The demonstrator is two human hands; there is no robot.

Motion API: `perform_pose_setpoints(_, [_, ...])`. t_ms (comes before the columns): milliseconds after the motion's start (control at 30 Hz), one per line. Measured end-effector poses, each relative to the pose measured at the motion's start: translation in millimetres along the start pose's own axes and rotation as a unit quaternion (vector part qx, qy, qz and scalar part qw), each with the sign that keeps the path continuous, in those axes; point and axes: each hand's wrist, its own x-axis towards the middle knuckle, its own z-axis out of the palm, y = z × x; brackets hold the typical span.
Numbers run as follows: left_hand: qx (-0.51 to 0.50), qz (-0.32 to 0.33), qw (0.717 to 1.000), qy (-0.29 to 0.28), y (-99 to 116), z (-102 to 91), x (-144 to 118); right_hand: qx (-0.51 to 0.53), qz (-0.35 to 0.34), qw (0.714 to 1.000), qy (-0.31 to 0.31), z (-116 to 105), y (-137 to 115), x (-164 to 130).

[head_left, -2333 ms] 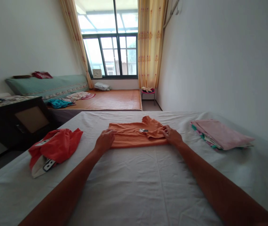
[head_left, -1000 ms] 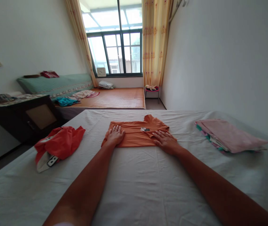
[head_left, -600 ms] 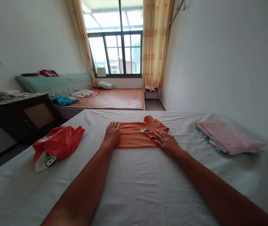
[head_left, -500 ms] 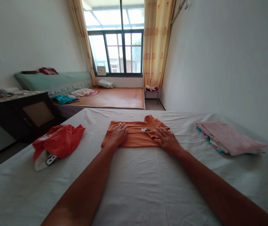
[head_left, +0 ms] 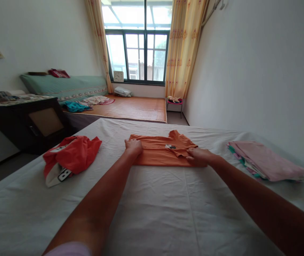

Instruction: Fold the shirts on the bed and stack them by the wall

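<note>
While the orange shirt [head_left: 162,154] lies flat on the bed [head_left: 152,213], left hand [head_left: 133,146] presses its 9 o'clock edge open-palmed and right hand [head_left: 198,156] has its grip pinched on the 4 o'clock corner.

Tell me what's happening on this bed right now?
A person is working on an orange T-shirt laid flat on the white bed sheet. The left hand rests on its left end, and the right hand grips the near right edge. A crumpled red garment lies to the left, and a folded stack topped with pink cloth sits to the right.
</note>
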Motion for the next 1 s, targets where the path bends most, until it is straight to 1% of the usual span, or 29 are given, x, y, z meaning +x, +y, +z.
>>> perform_pose_setpoints(33, [0.000, -0.004, 1.000, -0.013, -0.9, -6.1, 5.6, 0.016, -0.006, 1.000, -0.015, -11.1, 2.7, 9.7])
perform_pose_setpoints(67, [-0.003, -0.008, 1.000, -0.021, -3.2, -11.7, 11.3, 0.030, -0.004, 0.999, -0.013, -21.1, 6.2, 19.9])
perform_pose_setpoints(133, [-0.012, -0.011, 1.000, -0.023, -11.9, -19.0, 21.2, 0.054, 0.017, 0.998, 0.024, -34.5, 14.7, 40.2])
perform_pose_setpoints(167, [-0.018, -0.008, 1.000, -0.015, -17.8, -20.0, 25.1, 0.063, 0.031, 0.996, 0.050, -37.0, 18.9, 49.9])
perform_pose_setpoints(233, [-0.030, -0.002, 1.000, 0.006, -30.5, -16.7, 31.0, 0.081, 0.061, 0.991, 0.093, -33.8, 26.0, 67.7])
perform_pose_setpoints(333, [-0.050, 0.001, 0.998, 0.029, -46.4, -1.7, 38.0, 0.106, 0.105, 0.980, 0.128, -16.5, 31.2, 91.8])
perform_pose_setpoints(433, [-0.067, 0.002, 0.996, 0.050, -54.8, 14.9, 45.7, 0.135, 0.142, 0.972, 0.133, -1.1, 32.6, 113.0])
perform_pose_setpoints(500, [-0.078, 0.000, 0.995, 0.067, -57.5, 22.8, 51.6, 0.160, 0.164, 0.965, 0.127, 3.1, 33.9, 123.9])
perform_pose_setpoints(567, [-0.094, -0.012, 0.992, 0.082, -59.2, 27.1, 58.1, 0.195, 0.178, 0.958, 0.112, 2.9, 35.3, 130.7])
perform_pose_setpoints(667, [-0.126, -0.021, 0.989, 0.072, -61.0, 26.7, 69.0, 0.267, 0.171, 0.945, 0.075, -2.9, 34.4, 132.2])
perform_pose_setpoints(767, [-0.141, 0.007, 0.989, 0.049, -60.3, 17.6, 77.8, 0.340, 0.133, 0.929, 0.062, -13.3, 27.4, 125.2])
perform_pose_setpoints(800, [-0.143, 0.020, 0.988, 0.047, -59.4, 12.6, 78.9, 0.361, 0.112, 0.923, 0.070, -17.6, 24.4, 120.8])
perform_pose_setpoints(867, [-0.149, 0.046, 0.987, 0.047, -57.3, 0.6, 76.8, 0.413, 0.044, 0.902, 0.114, -26.7, 19.6, 107.8])
perform_pose_setpoints(933, [-0.156, 0.076, 0.983, 0.056, -56.7, -11.7, 67.5, 0.473, -0.031, 0.865, 0.163, -33.9, 17.6, 87.8])
perform_pose_setpoints(967, [-0.161, 0.093, 0.980, 0.067, -57.6, -16.5, 60.2, 0.497, -0.058, 0.847, 0.178, -35.8, 17.8, 75.2])
perform_pose_setpoints(1000, [-0.168, 0.114, 0.976, 0.081, -59.4, -19.9, 51.5, 0.513, -0.074, 0.836, 0.181, -36.1, 18.4, 61.3])
